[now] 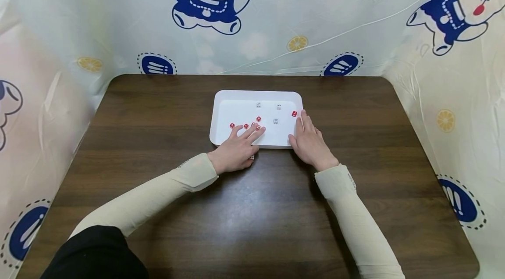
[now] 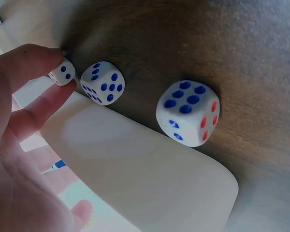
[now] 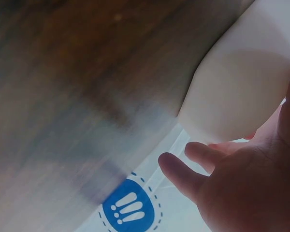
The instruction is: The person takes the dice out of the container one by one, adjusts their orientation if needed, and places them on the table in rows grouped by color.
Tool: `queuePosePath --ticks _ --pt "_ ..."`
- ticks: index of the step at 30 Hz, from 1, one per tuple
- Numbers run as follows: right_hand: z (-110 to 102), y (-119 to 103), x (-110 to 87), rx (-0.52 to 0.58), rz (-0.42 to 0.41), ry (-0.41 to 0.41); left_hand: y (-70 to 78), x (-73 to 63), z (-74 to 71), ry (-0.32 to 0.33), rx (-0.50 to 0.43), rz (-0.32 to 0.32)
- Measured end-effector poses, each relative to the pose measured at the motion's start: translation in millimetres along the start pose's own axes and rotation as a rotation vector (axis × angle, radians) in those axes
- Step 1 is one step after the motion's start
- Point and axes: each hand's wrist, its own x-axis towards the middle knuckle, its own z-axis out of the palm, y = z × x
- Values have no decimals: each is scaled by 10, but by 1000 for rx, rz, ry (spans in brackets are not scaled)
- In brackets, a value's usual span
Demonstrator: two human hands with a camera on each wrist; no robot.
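Observation:
My left hand point(image 1: 236, 151) reaches over the front edge of a white tray point(image 1: 221, 99). In the left wrist view, its thumb and a finger pinch a small white die point(image 2: 64, 72) with blue dots at the tray's outer wall. Beside it on the table stand a second white die point(image 2: 102, 83) and a nearer one point(image 2: 188, 112), which also shows red dots. The right hand point(image 1: 311, 143) rests at the tray's right front corner, its fingers extended along the rim. Inside the tray lie several red dice, one of them a red die point(image 1: 258, 119), and three white dice, including a white die point(image 1: 275, 121).
The tray sits at the far middle of a dark brown wooden table point(image 1: 252, 217). Behind and beside the table hangs a pale printed curtain point(image 1: 268, 16) with cartoon figures. At the tray's right side is another red die point(image 1: 294, 113), close to the right fingertips.

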Motion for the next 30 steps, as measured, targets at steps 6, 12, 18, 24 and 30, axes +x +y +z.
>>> queuePosePath --ticks 6,12,18,24,30 --pt "6 2 -2 4 6 -4 3 1 -6 -10 -10 -3" --pt "0 1 -12 5 3 -4 10 -16 -15 -5 -15 0" --pt "-1 -4 -15 11 9 -13 38 -48 -69 14 -13 12" --pt "-7 -9 -14 3 3 -7 67 -83 -205 21 -3 29" --pt "-11 -9 -9 0 -2 0 52 -82 -390 53 -26 30"
